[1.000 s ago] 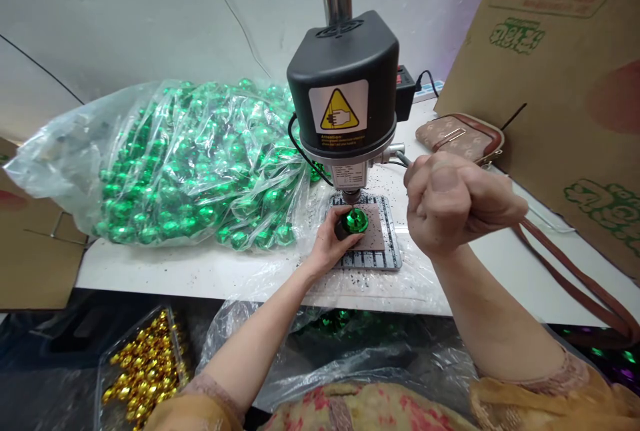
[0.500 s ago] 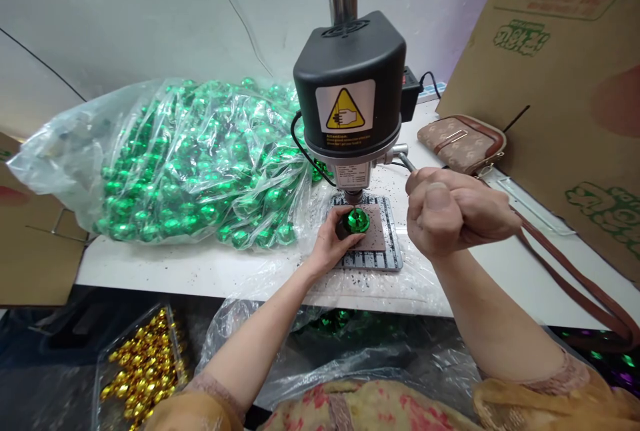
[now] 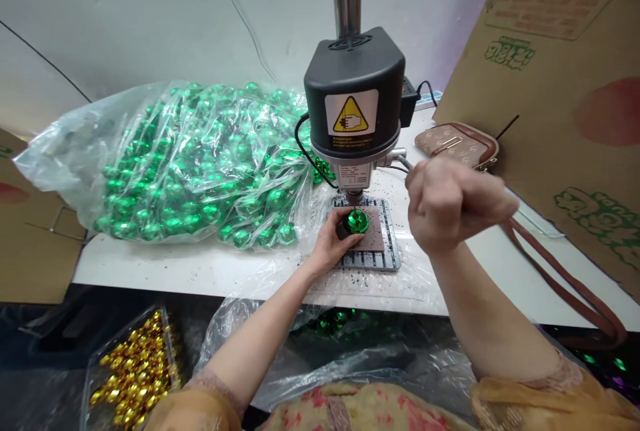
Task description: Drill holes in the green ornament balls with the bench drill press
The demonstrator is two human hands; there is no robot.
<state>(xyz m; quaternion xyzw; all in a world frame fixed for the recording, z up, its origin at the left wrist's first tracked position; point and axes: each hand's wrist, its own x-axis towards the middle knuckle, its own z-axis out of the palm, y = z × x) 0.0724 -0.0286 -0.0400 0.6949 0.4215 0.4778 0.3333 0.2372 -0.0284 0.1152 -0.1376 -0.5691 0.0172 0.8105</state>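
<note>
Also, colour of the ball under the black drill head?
Shiny green ball, best seen in the head view.

Single head cam: it's sitting on the wearer's head, facing forward and angling down over the table (image 3: pixel 150 271). The drill (image 3: pixel 357 77) is standing just right of centre, lens looking onto its front and top. The wall (image 3: pixel 150 24) is filling the upper frame. The wearer's clothing (image 3: pixel 365 411) is showing at the bottom edge. The right hand (image 3: pixel 453 207), right of centre, is looming close to the lens; the left hand (image 3: pixel 335 237), near centre, is looking smaller, farther off. Coverage is running wide: the frame edges are cropping a carton (image 3: pixel 35 244) at left and another carton (image 3: pixel 555 131) at right.
</note>
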